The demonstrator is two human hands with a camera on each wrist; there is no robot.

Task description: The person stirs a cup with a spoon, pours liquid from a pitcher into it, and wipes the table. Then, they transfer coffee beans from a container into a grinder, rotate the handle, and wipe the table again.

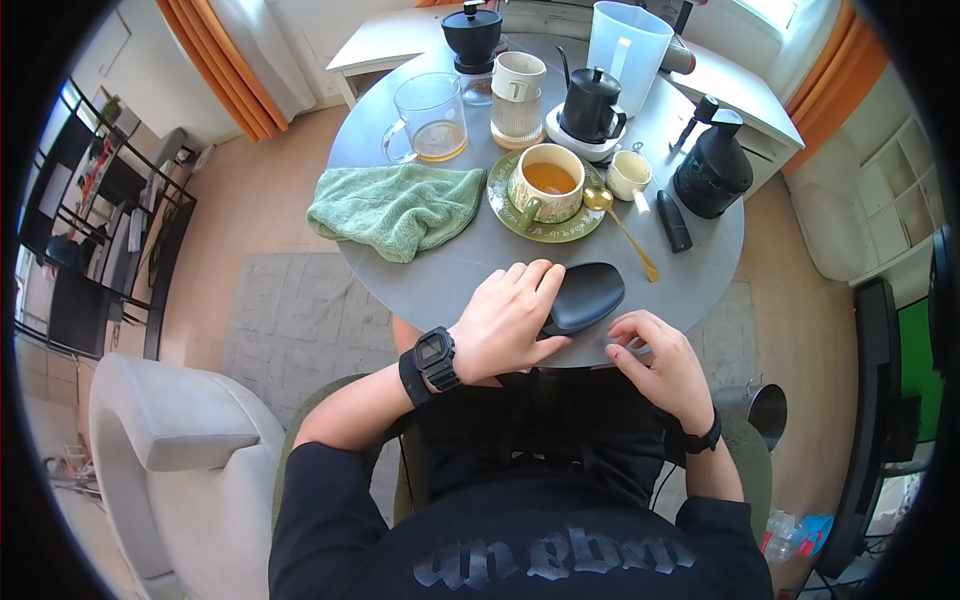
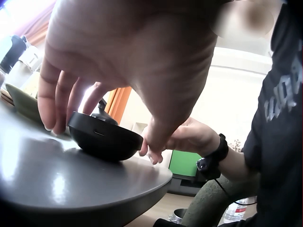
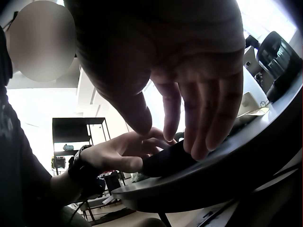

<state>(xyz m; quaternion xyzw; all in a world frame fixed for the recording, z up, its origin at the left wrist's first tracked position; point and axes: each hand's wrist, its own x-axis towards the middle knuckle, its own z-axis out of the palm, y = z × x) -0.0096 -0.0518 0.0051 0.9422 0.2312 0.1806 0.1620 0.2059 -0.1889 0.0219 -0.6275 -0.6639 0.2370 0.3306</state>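
Observation:
A smooth black oval case (image 1: 590,295) lies by the near edge of the round grey table (image 1: 690,275). My left hand (image 1: 505,320) spans its left end, fingers on the far side and thumb on the near side. A small slot shows in the case's side in the left wrist view, where its rounded underside (image 2: 106,144) is close on the tabletop. My right hand (image 1: 665,365) hovers just right of the case, fingers loosely bent and holding nothing. From the right wrist, the case (image 3: 165,161) appears partly behind the right fingers.
Beyond the case are a cup of amber drink (image 1: 550,180) on a green saucer (image 1: 510,215), and a gold spoon (image 1: 628,235). A green towel (image 1: 400,205) lies left. Farther back stand a glass mug (image 1: 430,105), black kettle (image 1: 590,105) and pitcher (image 1: 625,50). A black bottle (image 1: 712,170) stands right.

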